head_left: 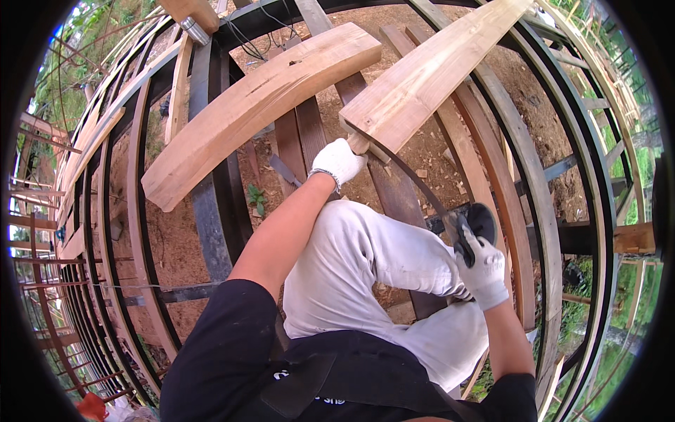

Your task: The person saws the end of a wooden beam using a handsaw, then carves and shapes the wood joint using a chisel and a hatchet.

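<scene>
Gripping with left hand point(339, 163): fingers closed on narrow wooden stub point(358, 143), probably to steady pale board point(429, 81) just beyond fingertips. Holding with right hand point(484, 272): fingers bent around handle end of thin dark saw point(416, 180), slanted from fingers toward board's near end, presumably to clear raised knee point(343, 224). Including, beyond and left of left fingers, curved beam point(260, 105) laid across dark rails point(209, 225), apparently for support.

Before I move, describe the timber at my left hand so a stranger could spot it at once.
Over the dark frame, find the pale beam on the left and the pale beam on the right. Take the right one, its near end by the gloved left hand. Unlike its blunt-ended neighbour, it narrows there to a short stub, which that hand grips.
</scene>
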Available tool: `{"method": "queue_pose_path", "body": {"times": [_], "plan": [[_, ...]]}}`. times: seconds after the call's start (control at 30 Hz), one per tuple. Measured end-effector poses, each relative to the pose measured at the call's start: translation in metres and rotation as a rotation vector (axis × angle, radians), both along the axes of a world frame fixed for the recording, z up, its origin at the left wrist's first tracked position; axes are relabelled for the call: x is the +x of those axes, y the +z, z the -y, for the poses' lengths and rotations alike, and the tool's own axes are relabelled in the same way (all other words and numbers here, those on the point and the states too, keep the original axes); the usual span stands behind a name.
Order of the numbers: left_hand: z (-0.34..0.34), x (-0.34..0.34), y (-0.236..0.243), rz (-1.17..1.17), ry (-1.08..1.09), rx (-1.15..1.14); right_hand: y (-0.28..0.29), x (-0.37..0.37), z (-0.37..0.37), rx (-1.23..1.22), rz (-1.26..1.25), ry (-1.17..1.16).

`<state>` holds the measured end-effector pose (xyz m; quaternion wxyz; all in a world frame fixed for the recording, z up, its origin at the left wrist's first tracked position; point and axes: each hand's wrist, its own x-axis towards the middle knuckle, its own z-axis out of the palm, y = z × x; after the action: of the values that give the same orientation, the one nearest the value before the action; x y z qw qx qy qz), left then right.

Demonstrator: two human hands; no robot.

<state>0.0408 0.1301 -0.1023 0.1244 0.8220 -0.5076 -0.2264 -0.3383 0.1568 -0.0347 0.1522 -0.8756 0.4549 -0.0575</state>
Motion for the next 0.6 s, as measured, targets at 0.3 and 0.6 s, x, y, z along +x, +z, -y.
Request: {"method": "queue_pose_path", "body": {"times": [0.3, 0.6], "plan": [[0.005, 0.002, -0.009, -0.057, 0.028, 0.073, 0.005, 0.057, 0.019, 0.046, -0.027, 0.007], [0.012, -0.009, -0.004, -0.033, 0.000, 0.054, -0.002, 0.080, 0.040, 0.022, -0.075, -0.007]]}}
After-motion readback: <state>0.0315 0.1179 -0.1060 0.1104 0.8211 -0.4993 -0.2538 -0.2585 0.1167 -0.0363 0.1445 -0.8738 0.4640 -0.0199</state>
